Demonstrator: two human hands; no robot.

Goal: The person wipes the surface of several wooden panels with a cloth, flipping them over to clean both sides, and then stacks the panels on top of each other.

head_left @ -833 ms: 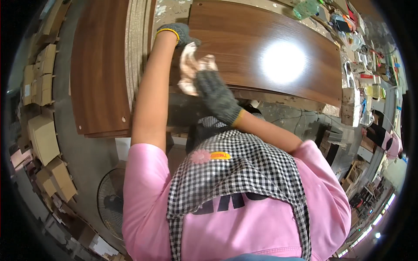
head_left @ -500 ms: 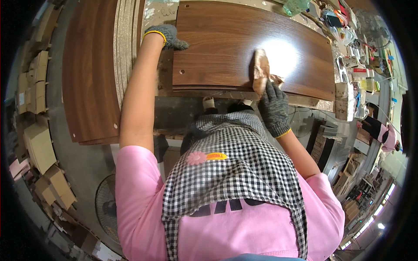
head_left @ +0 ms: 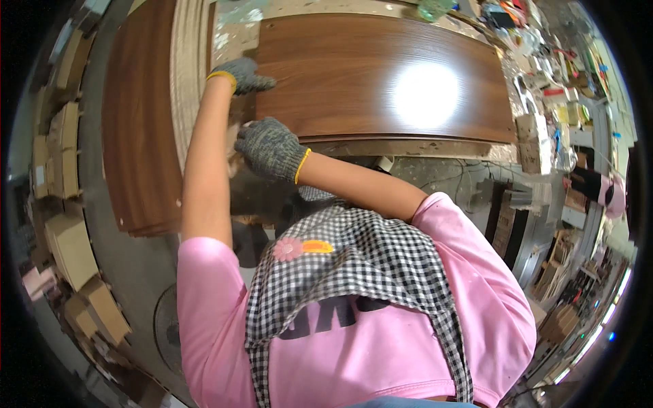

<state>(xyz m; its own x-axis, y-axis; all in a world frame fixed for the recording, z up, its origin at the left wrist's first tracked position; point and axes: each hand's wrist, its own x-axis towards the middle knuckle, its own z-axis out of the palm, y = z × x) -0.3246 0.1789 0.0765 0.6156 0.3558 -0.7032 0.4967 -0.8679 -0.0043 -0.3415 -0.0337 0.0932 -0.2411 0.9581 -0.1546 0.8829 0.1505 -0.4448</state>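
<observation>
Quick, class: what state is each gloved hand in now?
Left grey knit-gloved hand: open, thumb at the flat brown wood-grain board.
Right grey knit-gloved hand: closed on pale pinkish cloth, mostly hidden.

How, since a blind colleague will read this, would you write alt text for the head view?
A person's gloved right hand holds a pale, mostly hidden cloth off the near-left corner of a brown wood-grain board; the gloved left hand is at the board's left edge.

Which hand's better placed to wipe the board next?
Probably the right hand, which seems to hold a blurred cloth near the wood-grain board. The left hand, at its edge, shows none.
</observation>
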